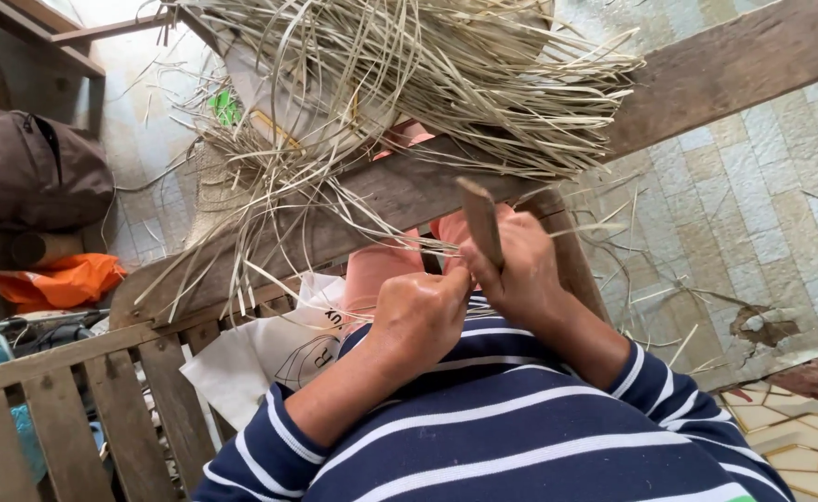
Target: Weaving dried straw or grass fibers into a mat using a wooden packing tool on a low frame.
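Nearest, left hand (420,314) fisted, pinching thin pale straw strips (399,244). Just beyond, right hand (520,270) clenched round a flat brown wooden blade (480,221), upright, touching those strips. Strips running leftward and up, toward the big dry straw bundle (399,74) over the weathered wooden beam (669,102).

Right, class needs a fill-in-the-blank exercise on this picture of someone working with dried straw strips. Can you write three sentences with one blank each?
1. The right hand holds a flat ____ stick.
2. The left hand pinches thin strips that lead up to the bundle of dried straw, which lies across a wooden ____.
3. The person's sleeves are navy with ____ stripes.

Missing words: wooden; beam; white
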